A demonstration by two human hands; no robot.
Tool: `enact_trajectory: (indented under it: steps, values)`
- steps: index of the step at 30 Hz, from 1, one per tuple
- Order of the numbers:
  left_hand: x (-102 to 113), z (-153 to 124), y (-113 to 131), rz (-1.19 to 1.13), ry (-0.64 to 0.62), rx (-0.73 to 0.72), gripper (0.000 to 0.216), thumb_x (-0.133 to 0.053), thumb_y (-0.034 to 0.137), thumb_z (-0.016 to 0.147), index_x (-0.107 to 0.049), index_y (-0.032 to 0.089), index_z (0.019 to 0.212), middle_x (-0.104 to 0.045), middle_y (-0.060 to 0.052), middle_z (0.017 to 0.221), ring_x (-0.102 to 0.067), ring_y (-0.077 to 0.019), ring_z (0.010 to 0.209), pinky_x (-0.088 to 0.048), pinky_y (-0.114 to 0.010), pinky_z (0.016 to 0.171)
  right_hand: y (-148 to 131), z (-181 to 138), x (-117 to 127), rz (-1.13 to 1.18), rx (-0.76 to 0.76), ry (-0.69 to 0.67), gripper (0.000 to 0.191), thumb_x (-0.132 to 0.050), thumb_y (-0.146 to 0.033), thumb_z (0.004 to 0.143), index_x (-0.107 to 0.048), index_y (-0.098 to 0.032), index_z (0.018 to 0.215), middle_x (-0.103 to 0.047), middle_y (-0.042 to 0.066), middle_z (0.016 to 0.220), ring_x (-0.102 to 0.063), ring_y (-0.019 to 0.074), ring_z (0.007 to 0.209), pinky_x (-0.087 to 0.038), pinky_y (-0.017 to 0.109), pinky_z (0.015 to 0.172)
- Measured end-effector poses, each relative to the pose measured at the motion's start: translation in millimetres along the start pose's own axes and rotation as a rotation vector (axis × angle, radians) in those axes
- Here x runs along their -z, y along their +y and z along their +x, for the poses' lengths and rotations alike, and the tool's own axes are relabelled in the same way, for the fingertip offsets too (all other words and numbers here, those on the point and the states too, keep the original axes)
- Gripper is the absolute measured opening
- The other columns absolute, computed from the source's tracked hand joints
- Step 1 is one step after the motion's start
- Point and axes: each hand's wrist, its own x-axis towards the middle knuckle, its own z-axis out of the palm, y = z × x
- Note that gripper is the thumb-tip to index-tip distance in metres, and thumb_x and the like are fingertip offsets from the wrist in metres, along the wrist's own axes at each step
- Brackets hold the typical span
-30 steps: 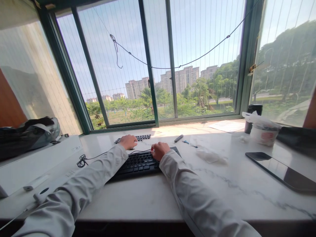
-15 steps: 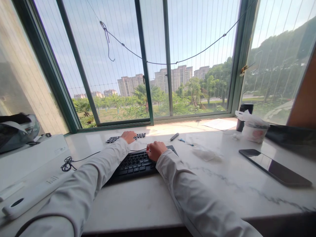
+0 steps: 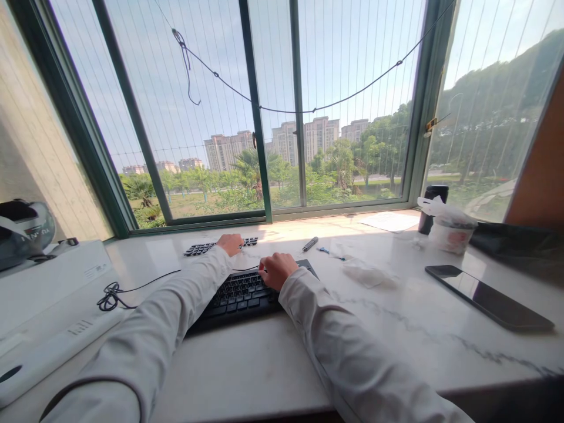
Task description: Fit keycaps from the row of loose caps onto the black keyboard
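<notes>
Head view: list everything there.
keyboard: 1, black, centre
keys: many, black, behind keyboard
cable: 1, black, left
box: 1, white, left
bundle: 1, dark, left
sticks: 2, grey and blue, centre
wrapper: 1, clear, right
slab: 1, black, right
tub: 1, white, right
bottle: 1, black, right
paper: 1, white, back
window frame: 1, green, back
cord: 1, dark, overhead
table: 1, white, foreground
trees: many, green, outside
buildings: several, beige, outside
left hand: 1, grey-sleeved, at keys
right hand: 1, grey-sleeved, at keyboard

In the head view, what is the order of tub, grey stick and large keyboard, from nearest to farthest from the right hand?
From the right hand:
1. Large keyboard, directly at the hand.
2. Grey stick, ahead and a little right.
3. Tub, far to the right.
</notes>
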Motion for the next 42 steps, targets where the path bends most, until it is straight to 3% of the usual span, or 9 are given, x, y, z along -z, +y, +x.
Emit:
enact_trajectory:
  steps: [17, 26, 31, 37, 42]
  values:
    - [-0.7, 7.5, -2.6, 0.014, 0.002, -0.063, 0.021, -0.055, 0.025, 0.076, -0.07, 0.021, 0.091, -0.063, -0.009, 0.102, -0.06, -0.0243, 0.089, -0.042, -0.032, 0.079, 0.0, -1.6, 2.6, -0.027, 0.011, 0.009, 0.027, -0.05, -0.041, 0.083, -0.069, -0.027, 0.096, -0.069, 0.007, 0.089, -0.064, 0.0234, 0.084, -0.045, 0.032, 0.07]
    - [25.7, -12.4, 12.6, -0.03, 0.124, -0.057, 0.025, -0.051, 0.031, 0.08, -0.064, 0.022, 0.098, -0.064, -0.007, 0.103, -0.06, -0.0231, 0.09, -0.041, -0.032, 0.078, -1.7, -1.6, 3.5, -0.044, 0.001, 0.009, 0.029, -0.049, -0.042, 0.084, -0.069, -0.027, 0.098, -0.069, 0.008, 0.089, -0.064, 0.0234, 0.084, -0.044, 0.031, 0.07]
    - [49.4, -38.5, 23.9, -0.077, 0.153, -0.042, 0.027, -0.049, 0.037, 0.081, -0.062, 0.025, 0.102, -0.068, -0.004, 0.095, -0.061, -0.0209, 0.089, -0.042, -0.029, 0.075, -3.6, -2.9, 6.0, -0.053, -0.01, -0.02, 0.029, -0.048, -0.042, 0.085, -0.069, -0.028, 0.1, -0.069, 0.008, 0.092, -0.064, 0.023, 0.086, -0.044, 0.031, 0.071]
    - [78.2, -102.7, 39.8, -0.2, 0.239, -0.15, 0.027, -0.049, 0.041, 0.083, -0.065, 0.025, 0.097, -0.068, -0.002, 0.098, -0.062, -0.0197, 0.088, -0.044, -0.027, 0.072, -8.1, -5.1, 8.5, -0.067, -0.018, -0.043, 0.03, -0.047, -0.042, 0.086, -0.068, -0.028, 0.102, -0.069, 0.008, 0.093, -0.064, 0.0226, 0.088, -0.044, 0.031, 0.073]
    - [79.4, -149.6, 51.0, -0.231, 0.341, -0.204, 0.025, -0.05, 0.04, 0.086, -0.063, 0.026, 0.101, -0.067, -0.001, 0.102, -0.063, -0.0181, 0.088, -0.044, -0.025, 0.069, -17.0, -7.6, 9.6, -0.082, 0.005, -0.029, 0.029, -0.047, -0.043, 0.086, -0.068, -0.03, 0.101, -0.07, 0.006, 0.088, -0.065, 0.023, 0.084, -0.043, 0.03, 0.07]
